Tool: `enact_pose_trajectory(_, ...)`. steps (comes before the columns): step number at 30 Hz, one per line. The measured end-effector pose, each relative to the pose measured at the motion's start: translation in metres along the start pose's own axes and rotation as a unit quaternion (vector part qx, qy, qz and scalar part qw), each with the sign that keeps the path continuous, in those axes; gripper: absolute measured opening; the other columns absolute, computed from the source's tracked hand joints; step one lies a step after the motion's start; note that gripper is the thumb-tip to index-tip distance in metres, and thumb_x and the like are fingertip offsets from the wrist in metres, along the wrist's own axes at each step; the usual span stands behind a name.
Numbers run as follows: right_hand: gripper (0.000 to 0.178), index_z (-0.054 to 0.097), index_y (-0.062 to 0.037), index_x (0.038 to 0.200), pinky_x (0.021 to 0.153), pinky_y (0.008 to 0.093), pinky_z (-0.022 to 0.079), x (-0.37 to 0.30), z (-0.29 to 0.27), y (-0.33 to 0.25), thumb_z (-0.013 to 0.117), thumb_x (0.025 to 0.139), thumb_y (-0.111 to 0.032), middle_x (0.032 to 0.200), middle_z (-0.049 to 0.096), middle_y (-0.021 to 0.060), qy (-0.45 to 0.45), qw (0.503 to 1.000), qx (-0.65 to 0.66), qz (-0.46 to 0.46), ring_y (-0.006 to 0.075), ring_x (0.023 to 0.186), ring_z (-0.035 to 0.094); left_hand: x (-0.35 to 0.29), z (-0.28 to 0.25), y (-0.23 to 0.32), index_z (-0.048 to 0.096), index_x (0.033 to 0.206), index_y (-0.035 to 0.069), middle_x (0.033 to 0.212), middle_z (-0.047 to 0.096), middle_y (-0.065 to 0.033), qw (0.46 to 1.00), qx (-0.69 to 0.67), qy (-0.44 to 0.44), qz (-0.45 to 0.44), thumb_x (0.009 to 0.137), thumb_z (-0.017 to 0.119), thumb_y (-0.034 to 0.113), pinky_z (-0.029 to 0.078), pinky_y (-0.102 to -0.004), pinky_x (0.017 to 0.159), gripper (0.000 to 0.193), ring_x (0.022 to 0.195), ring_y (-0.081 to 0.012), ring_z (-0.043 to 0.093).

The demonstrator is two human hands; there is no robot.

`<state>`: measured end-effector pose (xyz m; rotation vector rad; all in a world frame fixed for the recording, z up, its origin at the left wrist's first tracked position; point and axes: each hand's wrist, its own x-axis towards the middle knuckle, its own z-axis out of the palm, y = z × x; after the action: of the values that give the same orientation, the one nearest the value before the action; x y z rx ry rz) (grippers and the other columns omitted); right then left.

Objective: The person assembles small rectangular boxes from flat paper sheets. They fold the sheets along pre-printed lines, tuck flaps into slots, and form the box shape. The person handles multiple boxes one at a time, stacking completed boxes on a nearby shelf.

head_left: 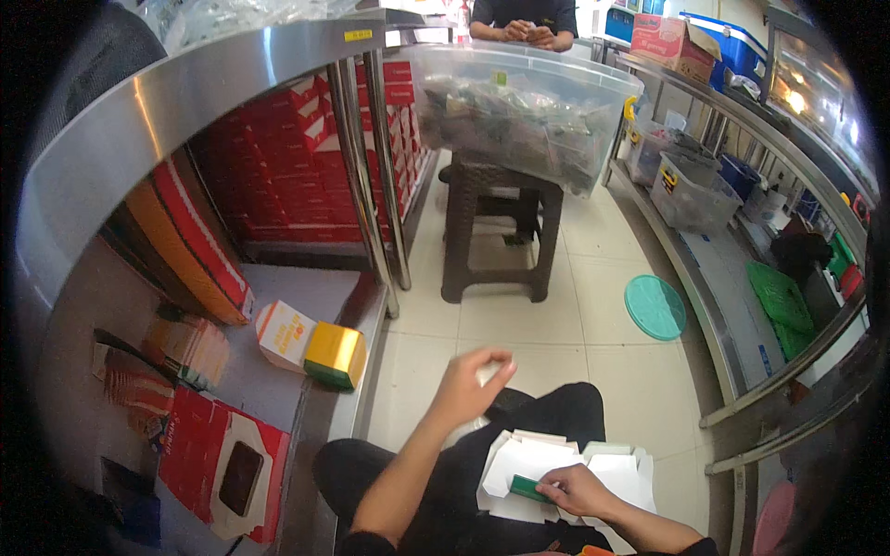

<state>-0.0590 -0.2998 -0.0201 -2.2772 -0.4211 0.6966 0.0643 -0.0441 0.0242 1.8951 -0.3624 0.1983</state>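
My left hand [471, 385] is raised above my left knee, its fingers curved and the thumb apart, with nothing visible in it. My right hand [577, 489] is closed on the end of a small green bar-shaped object [528, 487], whose exact kind I cannot make out. That object lies over an unfolded white cardboard box [519, 456] spread across my lap. The box's right-hand panel [619, 470] extends beyond my right hand, and my right forearm crosses its lower part.
Left, a steel-framed shelf holds a yellow-and-white carton [334, 354], a red box with a phone [243, 477] on it, and stacked red boxes [297, 176]. Ahead, a dark stool [459, 236] supports a clear plastic bin [519, 69]. A turquoise lid [654, 307] lies on the floor. Another person's hands [528, 33] show beyond.
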Motion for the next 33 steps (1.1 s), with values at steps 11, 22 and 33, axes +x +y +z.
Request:
enact_pose_trajectory(11, 0.030, 0.074, -0.0071, 0.097, 0.089, 0.0365, 0.052, 0.016, 0.077, 0.061, 0.079, 0.081, -0.032, 0.105, 0.072, 0.0086, -0.069, 0.998, 0.001, -0.010, 0.0279, 0.097, 0.067, -0.109, 0.064, -0.093, 0.049, 0.132, -0.006, 0.135, 0.050, -0.0297, 0.975, 0.121, -0.126, -0.136, 0.087, 0.070, 0.044, 0.043, -0.0461, 0.104, 0.071, 0.125, -0.0401, 0.051)
enact_pose_trajectory(22, 0.024, 0.072, -0.0061, 0.103, 0.085, 0.0413, 0.053, 0.016, 0.062, 0.066, 0.064, 0.092, -0.026, 0.098, 0.071, 0.0156, -0.033, 0.993, -0.009, -0.110, 0.0336, 0.091, 0.068, -0.222, 0.120, -0.109, 0.050, 0.129, -0.002, 0.120, 0.058, -0.0252, 0.958, -0.088, 0.002, -0.272, 0.075, 0.083, 0.039, 0.045, -0.0452, 0.099, 0.076, 0.116, -0.0378, 0.056)
enact_pose_trajectory(33, 0.022, 0.067, -0.0071, 0.101, 0.075, 0.0512, 0.052, 0.019, 0.061, 0.045, 0.059, 0.091, -0.025, 0.087, 0.068, 0.0203, 0.003, 0.988, -0.149, -0.028, 0.0417, 0.082, 0.066, -0.223, 0.119, -0.103, 0.032, 0.143, -0.004, 0.129, 0.048, -0.0237, 0.977, 0.096, -0.050, -0.183, 0.064, 0.091, 0.030, 0.040, -0.0463, 0.105, 0.104, 0.123, -0.0379, 0.047)
